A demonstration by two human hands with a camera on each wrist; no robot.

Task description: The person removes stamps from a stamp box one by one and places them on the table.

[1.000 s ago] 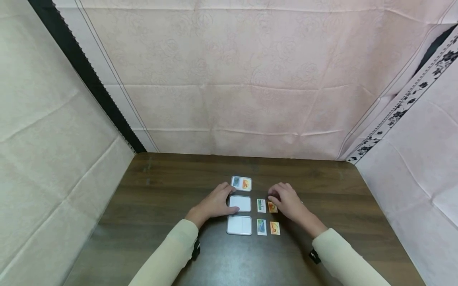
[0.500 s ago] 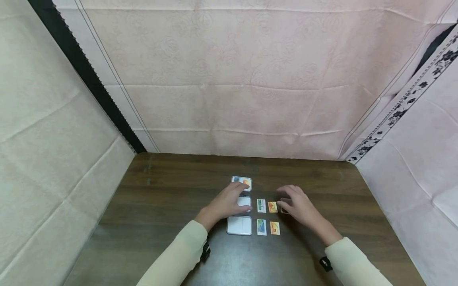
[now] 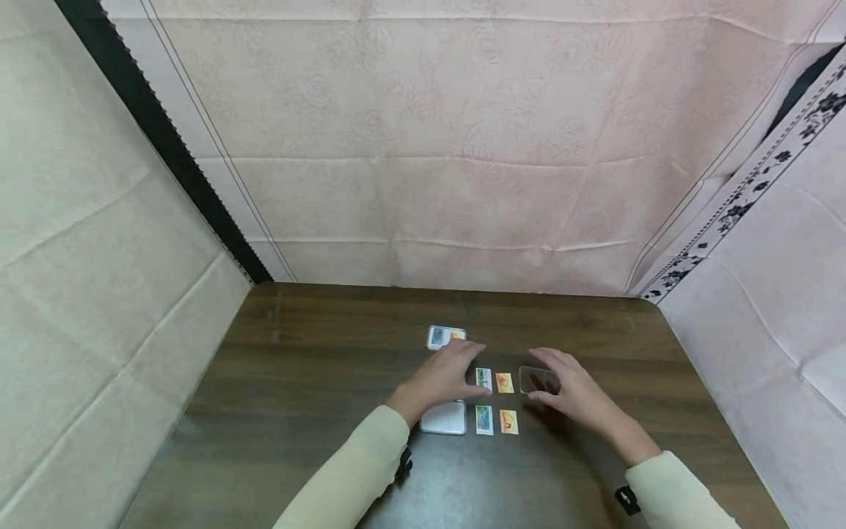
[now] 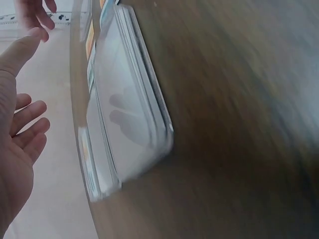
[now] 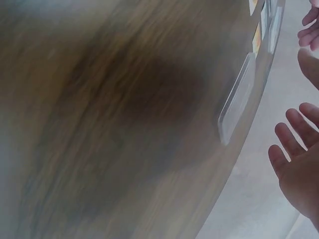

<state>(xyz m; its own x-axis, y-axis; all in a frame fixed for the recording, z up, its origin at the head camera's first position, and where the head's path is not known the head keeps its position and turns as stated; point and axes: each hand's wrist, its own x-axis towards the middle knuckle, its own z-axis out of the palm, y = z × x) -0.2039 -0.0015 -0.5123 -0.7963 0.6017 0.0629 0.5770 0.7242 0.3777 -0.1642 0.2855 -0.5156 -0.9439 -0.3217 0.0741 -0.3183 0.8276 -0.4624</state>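
My left hand (image 3: 446, 378), fingers extended and holding nothing, hovers over the middle white case, which it hides in the head view, with its fingertips near the upper picture card (image 3: 484, 378). Below it lies another flat white case (image 3: 443, 419); a case with picture cards inside (image 3: 438, 336) lies behind. My right hand (image 3: 575, 389) is spread and holds nothing, overlapping the right part of a clear plastic lid (image 3: 531, 379). The right wrist view shows this lid (image 5: 237, 102) flat on the table, apart from the fingers (image 5: 289, 139).
An orange card (image 3: 504, 383) sits between the upper picture card and the lid. In front of them lie a blue-green card (image 3: 484, 420) and another orange card (image 3: 508, 422). Pale cloth (image 3: 463, 147) hangs around the brown wooden table (image 3: 317, 353).
Both hands have shifted right. The left has moved from the left edge of the middle case to over it; the right has moved away from the upper orange card, and the clear lid has come into view.
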